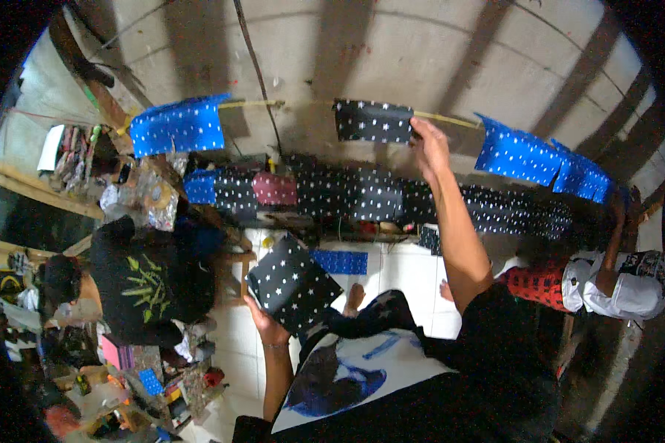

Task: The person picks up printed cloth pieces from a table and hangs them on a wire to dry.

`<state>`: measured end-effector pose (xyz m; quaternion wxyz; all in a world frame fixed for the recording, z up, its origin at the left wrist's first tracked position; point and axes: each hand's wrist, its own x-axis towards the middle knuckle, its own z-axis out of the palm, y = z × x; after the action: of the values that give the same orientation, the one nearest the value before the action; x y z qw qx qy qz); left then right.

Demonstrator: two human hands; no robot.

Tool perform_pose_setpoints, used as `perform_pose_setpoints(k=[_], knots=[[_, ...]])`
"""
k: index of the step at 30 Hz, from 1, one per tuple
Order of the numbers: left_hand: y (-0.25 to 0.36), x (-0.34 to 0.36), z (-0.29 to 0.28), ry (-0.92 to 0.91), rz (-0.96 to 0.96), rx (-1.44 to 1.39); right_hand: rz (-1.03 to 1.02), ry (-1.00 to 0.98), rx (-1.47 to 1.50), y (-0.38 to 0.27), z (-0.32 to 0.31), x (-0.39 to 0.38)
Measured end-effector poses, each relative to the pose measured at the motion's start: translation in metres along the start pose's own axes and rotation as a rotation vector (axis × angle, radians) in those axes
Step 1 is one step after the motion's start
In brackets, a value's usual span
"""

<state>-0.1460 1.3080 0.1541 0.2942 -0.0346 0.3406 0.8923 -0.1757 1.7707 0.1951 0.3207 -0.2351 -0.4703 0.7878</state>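
Observation:
My left hand (267, 325) grips the lower left edge of a stack or sheet of black material with white stars (292, 284), held tilted in front of my body. Whether it is one piece or several, I cannot tell. My right arm reaches up and forward. The fingers of my right hand (430, 146) pinch the right edge of a black star-print sheet (373, 120) hanging over a yellow line (451, 119) along the wall. On the same line hang blue sheets with white marks, one at the left (177, 127) and others at the right (521, 151).
Black star-print pieces (347, 193) cover a long, low surface below the line, with a maroon piece (275, 189) among them. A blue sheet (338, 261) lies on the white tile floor. One person (151, 284) sits at left; another (624, 284) is at right, arm raised near the blue sheets.

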Motion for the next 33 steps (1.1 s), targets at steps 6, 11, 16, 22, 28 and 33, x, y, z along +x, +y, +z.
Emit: perform_pose_setpoints(k=[6,11,16,22,28,33], knots=[[0.006,-0.008,0.000,0.322,-0.056,-0.028,-0.056,0.066,0.046,0.006,0.007,-0.017],[0.007,-0.009,-0.009,0.143,-0.084,-0.061,-0.010,0.146,-0.009,-0.015,0.026,-0.020],[0.000,0.001,-0.016,0.089,-0.066,-0.175,-0.027,0.110,0.045,-0.029,0.039,-0.025],[0.006,-0.005,0.001,-0.001,-0.036,-0.115,-0.084,0.083,0.164,-0.036,0.058,-0.026],[0.002,-0.008,-0.006,0.029,-0.062,-0.040,-0.105,0.013,0.258,-0.049,0.073,-0.025],[-0.004,-0.009,-0.005,0.037,-0.262,-0.067,-0.194,-0.341,0.303,-0.097,0.072,-0.035]])
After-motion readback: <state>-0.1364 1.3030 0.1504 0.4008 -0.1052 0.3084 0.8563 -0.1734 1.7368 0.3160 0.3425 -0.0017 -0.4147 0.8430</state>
